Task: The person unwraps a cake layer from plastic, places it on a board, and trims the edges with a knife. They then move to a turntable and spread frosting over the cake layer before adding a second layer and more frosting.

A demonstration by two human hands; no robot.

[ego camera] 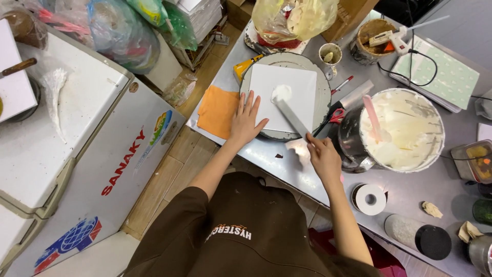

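A white square board lies on a round grey turntable on a steel table. My left hand rests flat on the board's near left corner, fingers spread. My right hand grips the handle of a long flat spatula. The blade reaches up to a dab of white cream on the board. To the right stands a large steel mixing bowl of white cream with a pink spatula in it.
An orange cloth lies left of the turntable. Red-handled scissors, a tape roll, a glue gun, a small cup and a dark-capped shaker sit on the table. A white chest freezer stands at left.
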